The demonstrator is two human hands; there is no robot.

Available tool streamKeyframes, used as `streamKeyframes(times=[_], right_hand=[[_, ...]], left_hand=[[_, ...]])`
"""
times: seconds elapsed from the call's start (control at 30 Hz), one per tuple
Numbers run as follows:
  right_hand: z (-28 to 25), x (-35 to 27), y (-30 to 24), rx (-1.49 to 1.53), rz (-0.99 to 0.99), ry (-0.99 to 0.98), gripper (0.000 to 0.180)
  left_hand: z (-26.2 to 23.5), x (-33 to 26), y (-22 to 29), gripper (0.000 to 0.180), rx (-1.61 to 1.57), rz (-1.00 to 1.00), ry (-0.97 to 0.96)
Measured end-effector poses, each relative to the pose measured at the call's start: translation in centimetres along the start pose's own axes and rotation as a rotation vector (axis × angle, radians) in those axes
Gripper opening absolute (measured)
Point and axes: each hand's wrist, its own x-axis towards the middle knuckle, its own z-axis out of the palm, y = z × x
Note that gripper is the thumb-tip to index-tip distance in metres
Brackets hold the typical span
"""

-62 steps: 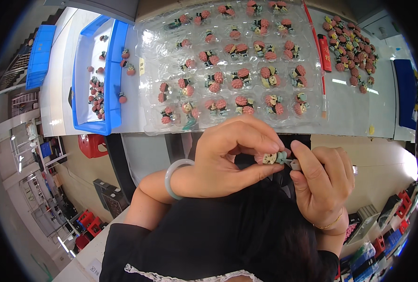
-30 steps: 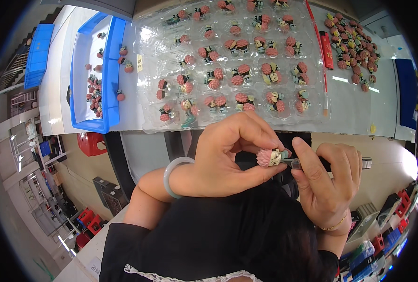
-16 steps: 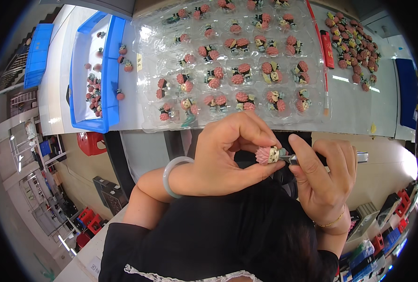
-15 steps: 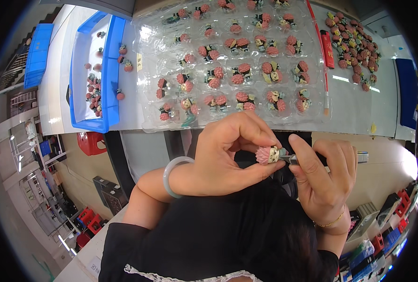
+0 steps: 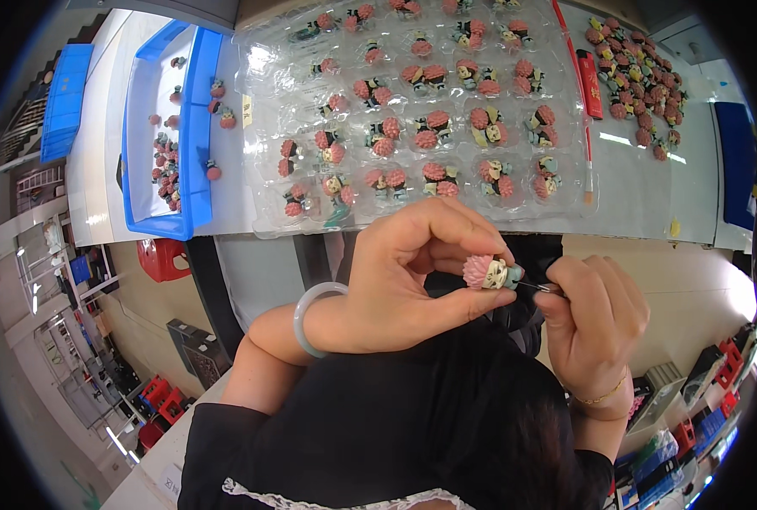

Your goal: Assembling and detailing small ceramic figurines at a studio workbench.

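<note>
A: Start at the left of the frame. What's there?

B: A blue bin (image 5: 193, 183) in the upper left, standing on the white table (image 5: 651, 200), with a few small pink-topped pieces loose inside it. Just right of it, across the upper middle, lies a clear plastic tray (image 5: 268, 208) with rows of little figures sitting in its pockets.

A: And the hands?

B: The left hand (image 5: 404, 272) is at the centre, a pale bangle (image 5: 309, 308) round its wrist. Its fingers are curled and its thumb and fingertips pinch a small figure with pink hair (image 5: 486, 272). So that hand is clenched on the figure, which sits at the tips of the fingers, on the right side of the hand, below the table's near edge.

A: The figure touches the other hand?

B: Not directly. The right hand (image 5: 595, 319) is just to the figure's right, closed around a thin brush (image 5: 538, 287), whose tip meets the figure's right side. The figure lies between the two hands, held only by the left.

A: Further right?

B: In the upper right a red brush handle (image 5: 576, 68) lies on the table beside the tray, and beyond it a loose heap of painted figures (image 5: 642, 81).
</note>
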Motion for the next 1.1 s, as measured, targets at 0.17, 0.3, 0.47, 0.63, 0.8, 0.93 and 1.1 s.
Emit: streamKeyframes(times=[0.17, 0.3, 0.47, 0.63, 0.8, 0.93, 1.1], right_hand=[[0.08, 0.34, -0.47, -0.003, 0.056, -0.045, 0.025], [0.15, 0.37, -0.53, -0.001, 0.070, -0.049, 0.026], [0.06, 0.36, -0.56, -0.016, 0.065, -0.050, 0.026], [0.00, 0.38, -0.66, -0.044, 0.063, -0.046, 0.026], [0.06, 0.33, -0.60, -0.053, 0.071, -0.048, 0.026], [-0.06, 0.43, -0.67, -0.032, 0.077, -0.077, 0.026], [-0.08, 0.47, -0.57, 0.002, 0.089, -0.102, 0.027]], left_hand=[[-0.06, -0.01, 0.15, 0.039, 0.022, -0.017, -0.018], [-0.01, -0.06, 0.13, 0.038, 0.023, 0.001, -0.010], [-0.03, -0.04, 0.07, 0.038, 0.027, 0.014, -0.005], [-0.02, -0.09, 0.13, 0.038, 0.044, 0.017, 0.009], [-0.07, 0.02, 0.13, 0.036, 0.098, 0.020, 0.007], [-0.08, -0.08, 0.27, 0.035, 0.098, 0.013, 0.013], [-0.05, -0.02, 0.27, 0.036, 0.087, 0.004, 0.013]])
